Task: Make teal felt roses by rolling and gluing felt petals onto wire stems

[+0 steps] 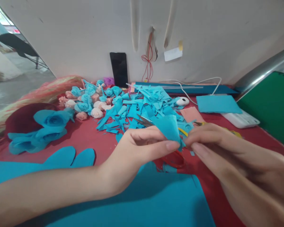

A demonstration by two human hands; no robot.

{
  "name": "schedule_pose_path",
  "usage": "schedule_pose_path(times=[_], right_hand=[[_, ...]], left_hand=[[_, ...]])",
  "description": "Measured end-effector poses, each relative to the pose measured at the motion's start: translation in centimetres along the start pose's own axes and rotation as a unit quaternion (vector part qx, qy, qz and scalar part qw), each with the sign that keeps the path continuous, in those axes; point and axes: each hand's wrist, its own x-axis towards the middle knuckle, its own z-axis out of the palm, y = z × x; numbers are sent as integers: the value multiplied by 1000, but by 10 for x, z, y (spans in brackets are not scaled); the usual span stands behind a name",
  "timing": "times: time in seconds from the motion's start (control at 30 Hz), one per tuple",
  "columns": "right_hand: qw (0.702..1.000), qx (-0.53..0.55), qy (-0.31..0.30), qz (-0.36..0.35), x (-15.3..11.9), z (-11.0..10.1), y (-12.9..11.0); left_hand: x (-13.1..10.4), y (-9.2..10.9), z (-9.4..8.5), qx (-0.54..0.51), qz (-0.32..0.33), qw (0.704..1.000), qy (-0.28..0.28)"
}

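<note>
Table [85,138] covered in red fills the frame beneath a large blue sheet [142,201] at its near edge, with a heap of blue offcuts [142,107] spread across the middle and a cluster of small blue, pink and white rolled roses [90,101] to the left of it. Two big blue flowers [50,121] lie further left, and a folded blue stack [216,104] sits on the right by a white keypad [242,119]. Above the near sheet, the left hand [134,151] pinches a blue cone-shaped piece [169,126] at its narrow lower tip between thumb and forefinger, fingers closed on it. The right hand [227,151] meets that same tip from the other side, fingertips closed against it. The piece fans up and to the left from the pinch, its long axis tilted away from the person, and both hands are equally close.
</note>
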Motion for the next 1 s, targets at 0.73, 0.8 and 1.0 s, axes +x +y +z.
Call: schedule_pose_path(times=[0.73, 0.8, 1.0], right_hand=[[996, 69, 45, 26, 2, -9, -36], [982, 157, -11, 106, 4, -18, -42], [986, 125, 1, 112, -3, -19, -34]], left_hand=[[4, -4, -1, 57, 17, 997, 40], [5, -3, -1, 47, 20, 998, 34], [5, -3, -1, 23, 23, 999, 23]])
